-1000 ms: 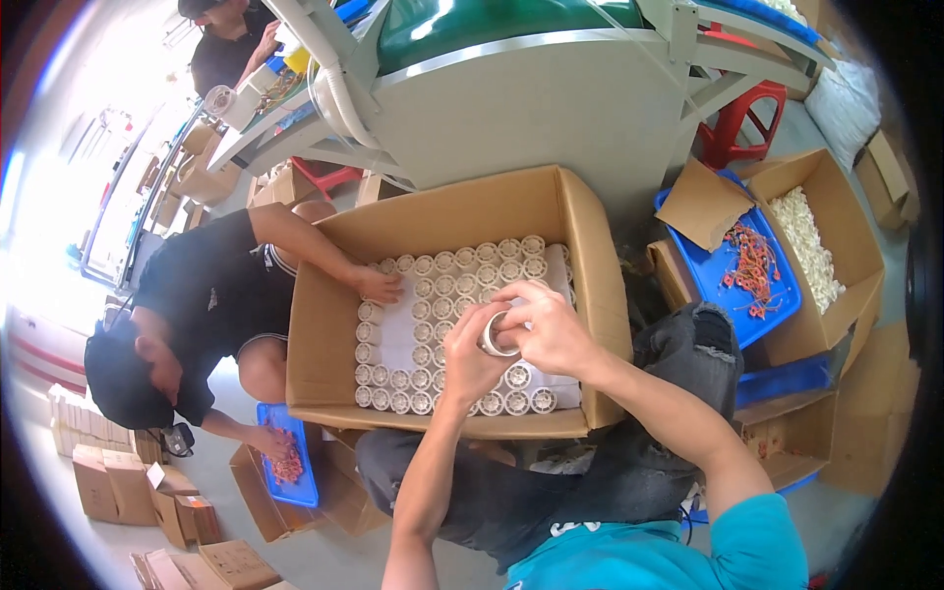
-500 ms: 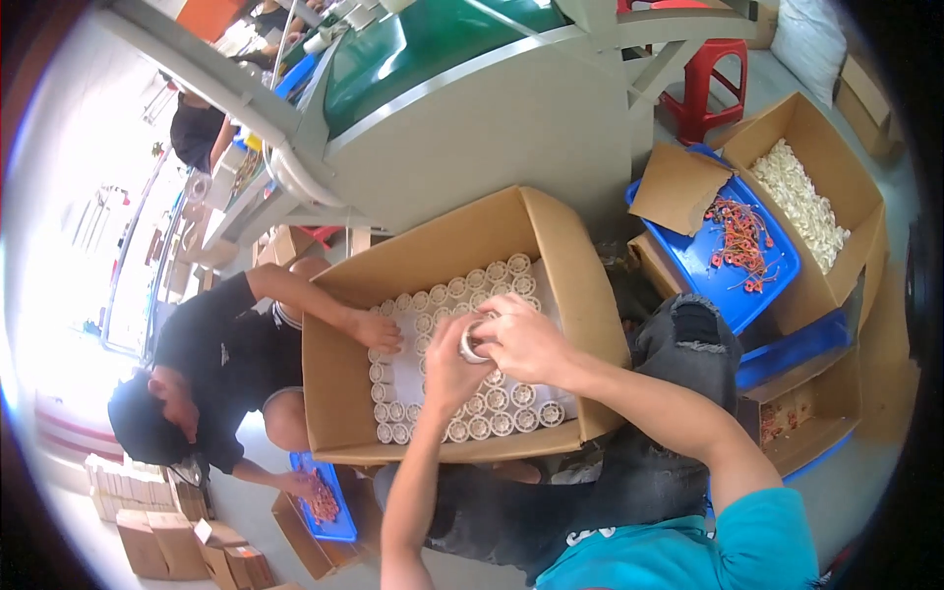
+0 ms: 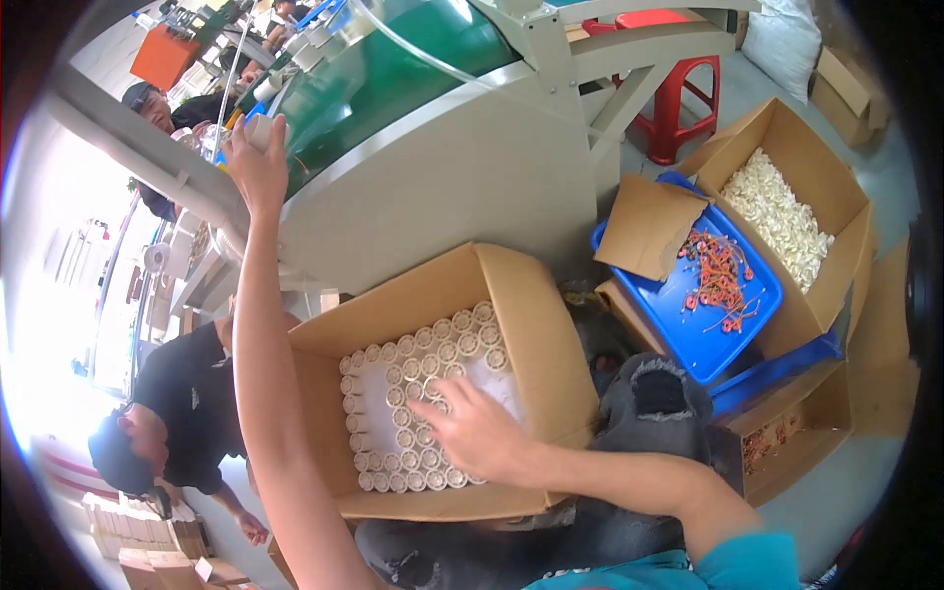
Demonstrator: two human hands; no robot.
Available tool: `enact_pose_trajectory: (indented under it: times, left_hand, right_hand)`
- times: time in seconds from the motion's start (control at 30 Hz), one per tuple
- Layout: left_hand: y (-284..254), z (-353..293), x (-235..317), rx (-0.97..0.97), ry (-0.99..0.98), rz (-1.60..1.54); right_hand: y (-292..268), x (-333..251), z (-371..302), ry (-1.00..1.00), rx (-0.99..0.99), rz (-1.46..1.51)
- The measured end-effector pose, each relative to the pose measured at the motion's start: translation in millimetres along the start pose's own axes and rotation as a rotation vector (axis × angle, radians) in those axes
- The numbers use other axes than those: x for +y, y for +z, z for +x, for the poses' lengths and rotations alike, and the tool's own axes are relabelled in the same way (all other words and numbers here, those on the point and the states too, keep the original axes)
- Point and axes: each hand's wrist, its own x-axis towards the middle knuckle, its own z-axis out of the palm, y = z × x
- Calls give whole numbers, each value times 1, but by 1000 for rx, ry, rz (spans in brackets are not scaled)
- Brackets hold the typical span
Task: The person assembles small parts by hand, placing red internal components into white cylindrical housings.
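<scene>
Since half a second ago your left hand has left the box and now reaches up to the green machine, its fingers closed round one small white cap. Your right hand stays low with fingers spread, resting on the rows of white caps that fill the open cardboard box in front of you. You have two more cardboard boxes and one blue tray at your right, and one person in black crouches left of the box.
</scene>
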Motion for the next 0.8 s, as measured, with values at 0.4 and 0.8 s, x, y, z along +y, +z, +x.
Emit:
enact_pose_trajectory:
  times: [0.4, 0.8]
  left_hand:
    - [58, 19, -41, 89, 397, 340]
    - [-22, -376, 9, -903, 189, 4]
  right_hand:
    - [-38, 17, 24, 159, 170, 189]
    - [-49, 27, 34, 239, 426, 335]
